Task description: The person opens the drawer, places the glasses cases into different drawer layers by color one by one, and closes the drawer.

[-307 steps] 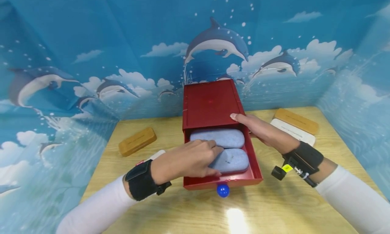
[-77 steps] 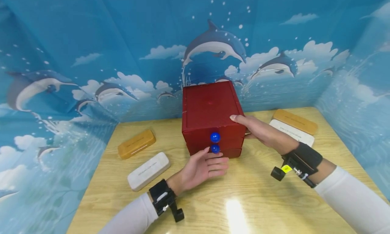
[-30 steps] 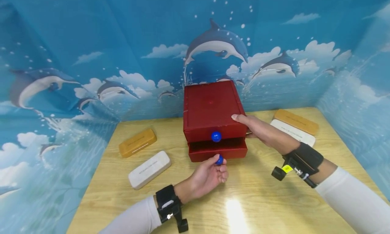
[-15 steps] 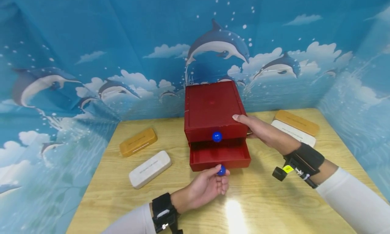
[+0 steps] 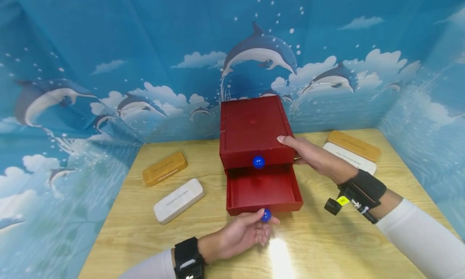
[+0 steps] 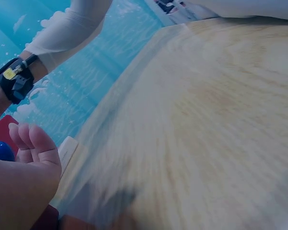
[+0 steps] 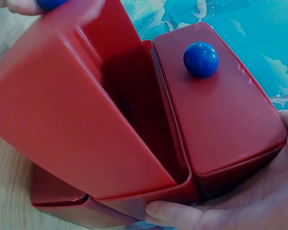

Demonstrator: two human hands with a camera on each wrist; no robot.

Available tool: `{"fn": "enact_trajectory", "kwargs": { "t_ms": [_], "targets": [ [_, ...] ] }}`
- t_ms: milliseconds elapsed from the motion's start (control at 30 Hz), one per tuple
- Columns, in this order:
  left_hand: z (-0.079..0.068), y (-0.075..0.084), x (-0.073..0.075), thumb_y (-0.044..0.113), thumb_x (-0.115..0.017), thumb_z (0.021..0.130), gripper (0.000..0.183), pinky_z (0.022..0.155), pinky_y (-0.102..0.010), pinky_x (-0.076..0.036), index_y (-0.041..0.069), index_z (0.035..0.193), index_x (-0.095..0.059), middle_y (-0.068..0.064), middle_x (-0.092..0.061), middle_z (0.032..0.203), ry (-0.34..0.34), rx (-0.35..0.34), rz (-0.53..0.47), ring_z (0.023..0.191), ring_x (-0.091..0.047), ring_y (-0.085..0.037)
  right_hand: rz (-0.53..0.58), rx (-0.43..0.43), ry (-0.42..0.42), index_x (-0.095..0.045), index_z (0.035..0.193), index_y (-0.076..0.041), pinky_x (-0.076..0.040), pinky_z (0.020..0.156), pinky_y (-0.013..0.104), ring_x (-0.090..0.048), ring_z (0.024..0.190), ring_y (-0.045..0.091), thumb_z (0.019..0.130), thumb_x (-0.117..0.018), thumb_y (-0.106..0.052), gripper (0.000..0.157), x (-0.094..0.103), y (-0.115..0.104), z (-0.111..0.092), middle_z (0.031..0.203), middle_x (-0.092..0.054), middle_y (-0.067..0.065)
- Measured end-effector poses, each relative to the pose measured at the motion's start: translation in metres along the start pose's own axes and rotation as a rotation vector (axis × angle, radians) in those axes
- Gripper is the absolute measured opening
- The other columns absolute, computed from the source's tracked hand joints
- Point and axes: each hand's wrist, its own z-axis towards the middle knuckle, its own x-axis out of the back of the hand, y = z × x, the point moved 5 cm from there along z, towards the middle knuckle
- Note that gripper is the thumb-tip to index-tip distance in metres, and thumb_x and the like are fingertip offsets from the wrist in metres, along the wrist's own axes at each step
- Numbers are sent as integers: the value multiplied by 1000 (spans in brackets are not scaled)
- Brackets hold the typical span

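Note:
A red drawer box (image 5: 252, 123) stands on the table. Its top drawer, with a blue knob (image 5: 258, 162), is shut. The drawer below (image 5: 264, 190) is pulled well out, and its visible floor is bare. My left hand (image 5: 241, 234) pinches that lower drawer's blue knob (image 5: 266, 215) between thumb and index finger, the other fingers curled in the left wrist view. My right hand (image 5: 316, 156) grips the box's right side, thumb on the top. In the right wrist view, fingers (image 7: 175, 214) press against the side of the box beside the upper drawer front (image 7: 221, 110).
On the left of the wooden table (image 5: 181, 246) lie a yellow glasses case (image 5: 165, 168) and a white glasses case (image 5: 179, 201). Another yellow case (image 5: 354, 145) and white case (image 5: 349, 158) lie behind my right forearm. A dolphin-print backdrop (image 5: 163, 49) surrounds the table.
The top drawer, earlier out with two blue-grey cases inside, is now shut. My left hand has gone to the lower knob and drawn that drawer toward me. My right hand keeps its grip.

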Motion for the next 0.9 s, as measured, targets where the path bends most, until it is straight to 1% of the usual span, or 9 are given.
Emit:
{"fn": "enact_trajectory", "kwargs": {
  "t_ms": [233,433,700,767,900],
  "targets": [
    [-9,-4,-1,35,-37,103,47,69,-22,-45,-3,124,-55,0,-58,86,2,13,3,77,-53,-9,-11,-1,10,-36,139,-9,-41,96,54,-53,113,33,96,-41,-56,64,0,0,1,131,-50,15],
    [-15,-9,-6,37,-38,102,49,71,-23,-45,-2,128,-52,0,-62,91,-11,45,-6,79,-55,-9,-17,12,1,-37,138,-10,-43,94,52,-53,112,32,95,-42,-54,62,-1,0,0,130,-52,14],
    [-21,-15,-11,36,-36,103,51,72,-22,-46,-5,131,-47,1,-62,93,-22,44,25,81,-56,-9,-9,16,7,-38,138,-10,-41,96,55,-54,111,31,96,-41,-54,62,-1,-1,0,130,-52,15],
    [-22,-16,-12,36,-37,103,51,72,-22,-46,-5,132,-47,0,-62,94,-17,53,24,82,-55,-9,-3,14,7,-38,138,-9,-41,96,54,-55,111,31,96,-41,-54,62,0,-1,0,129,-53,15],
    [-25,-18,-14,36,-37,103,52,72,-22,-47,-6,133,-45,-1,-60,96,-23,50,34,83,-55,-9,2,14,3,-38,138,-9,-43,95,53,-55,111,32,96,-42,-54,62,-1,-1,0,129,-53,15]
  ]
}}
